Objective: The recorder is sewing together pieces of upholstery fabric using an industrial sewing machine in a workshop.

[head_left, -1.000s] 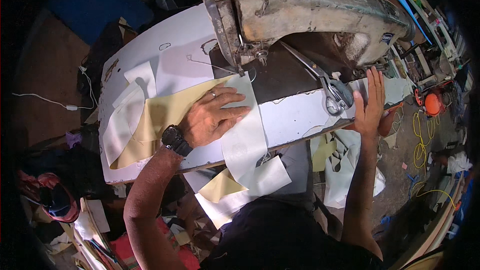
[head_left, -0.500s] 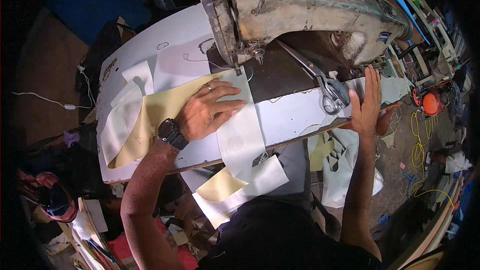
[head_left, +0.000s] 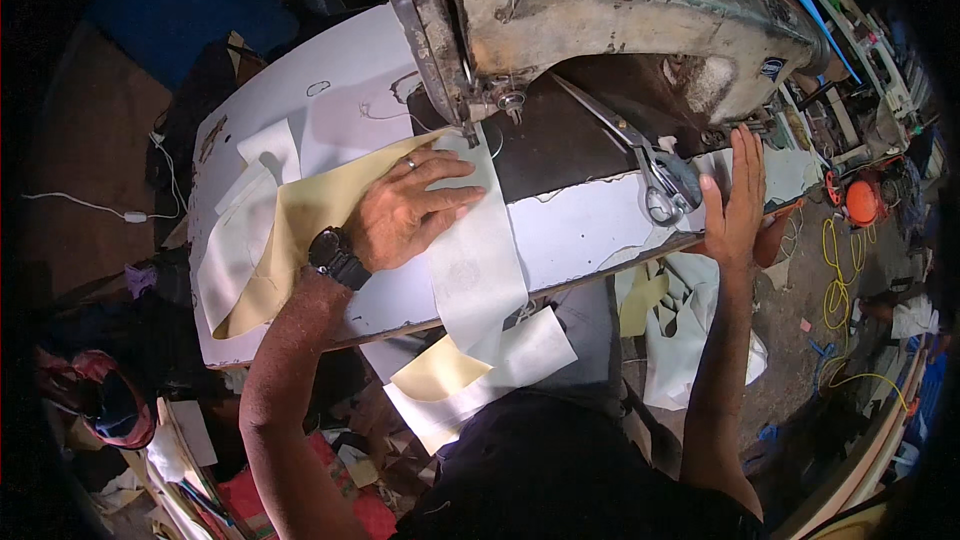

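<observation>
Since a second ago, both hands have slid a little toward the old grey-green metal sewing machine (head_left: 600, 20), and the pale yellow sheet of leather-like material (head_left: 300, 215) has crept with them toward the needle. At this moment the left hand (head_left: 405, 215) lies flat on that yellow sheet, fingers spread and pointing right, a ring on one finger and a black wristwatch (head_left: 330, 258) on the wrist. Its fingertips rest on the long white strip of fabric (head_left: 475, 250), which runs from under the machine's presser foot, across the white worktable (head_left: 580, 230) and down over the near edge. It presses down rather than grips.

Over at the table's right end, the right hand (head_left: 735, 205) is held open, fingers straight and together, palm against the table edge just beside a pair of metal scissors (head_left: 650, 175) lying on the dark patch below the machine arm. It holds nothing.

More white and yellow pieces (head_left: 480, 370) hang off the front edge above the person's lap. An orange round object (head_left: 862, 202) sits on the floor far to the right, near a coiled yellow cable (head_left: 835, 270).
</observation>
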Demonstrator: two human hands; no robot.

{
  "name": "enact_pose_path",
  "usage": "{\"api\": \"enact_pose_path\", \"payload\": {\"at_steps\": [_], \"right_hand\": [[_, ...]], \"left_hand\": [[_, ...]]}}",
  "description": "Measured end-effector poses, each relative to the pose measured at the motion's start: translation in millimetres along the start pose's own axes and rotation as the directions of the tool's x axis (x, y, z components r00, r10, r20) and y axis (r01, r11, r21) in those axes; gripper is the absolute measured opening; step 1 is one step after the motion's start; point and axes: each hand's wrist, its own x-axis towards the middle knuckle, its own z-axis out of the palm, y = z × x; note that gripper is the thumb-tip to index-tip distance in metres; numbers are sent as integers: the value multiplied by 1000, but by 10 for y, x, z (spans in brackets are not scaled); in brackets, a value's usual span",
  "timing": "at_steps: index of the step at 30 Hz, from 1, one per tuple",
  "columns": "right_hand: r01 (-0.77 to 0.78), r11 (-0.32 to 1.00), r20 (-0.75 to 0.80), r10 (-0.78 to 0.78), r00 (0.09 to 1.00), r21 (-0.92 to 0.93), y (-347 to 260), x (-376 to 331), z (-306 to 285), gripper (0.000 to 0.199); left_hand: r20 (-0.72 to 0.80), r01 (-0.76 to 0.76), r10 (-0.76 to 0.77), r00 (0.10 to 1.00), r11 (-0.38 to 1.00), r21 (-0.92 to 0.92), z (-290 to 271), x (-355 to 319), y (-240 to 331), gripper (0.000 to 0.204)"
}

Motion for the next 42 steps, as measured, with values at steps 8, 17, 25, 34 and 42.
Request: {"api": "enact_pose_path", "payload": {"at_steps": [8,17,25,34,42], "right_hand": [[3,1000,-5,-3,1000,14,27,-10,10,65],[3,1000,1,-3,1000,12,19,-14,1,66],[7,1000,6,-7,1000,9,6,5,-23,66],[30,995,79,-23,997,-92,28,106,-184,58],[56,996,132,-46,990,-68,199,163,-119,46]], "left_hand": [[13,18,-18,1000,1000,7,4,33,-101,33],[31,61,-60,998,997,-52,-30,96,-224,35],[42,98,-95,995,994,-58,-38,125,-348,38],[10,98,-97,995,993,-61,-66,167,-518,35],[-6,122,-122,992,992,-27,-80,172,-492,38]]}}
